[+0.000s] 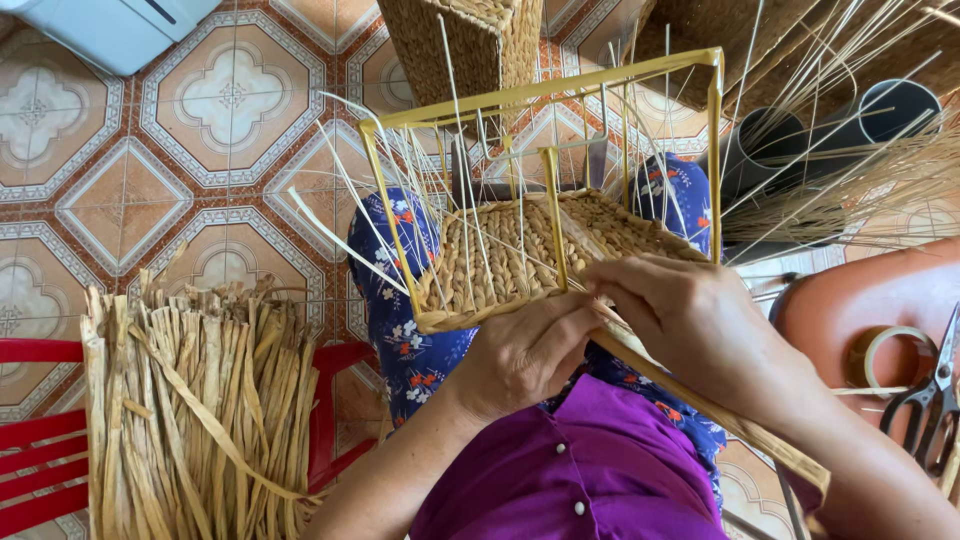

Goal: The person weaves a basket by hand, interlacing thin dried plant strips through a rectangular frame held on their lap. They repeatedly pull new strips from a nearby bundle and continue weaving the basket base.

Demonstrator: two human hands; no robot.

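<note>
A half-woven straw basket (500, 255) on a yellow metal frame (545, 92) rests on my knees, with thin pale stakes sticking up from it. My left hand (525, 352) is closed on the near edge of the weave by a yellow upright. My right hand (690, 320) pinches a flat dried straw strand (700, 398) that runs down to the lower right, fingertips at the basket's edge next to my left hand.
A bundle of dried straw strips (200, 400) lies on a red chair (40, 430) at left. An orange stool (870, 300) at right holds a tape roll (893, 350) and scissors (935, 390). A woven basket (465, 40), dark pipes (830, 130) and loose reeds stand beyond on the patterned tile floor.
</note>
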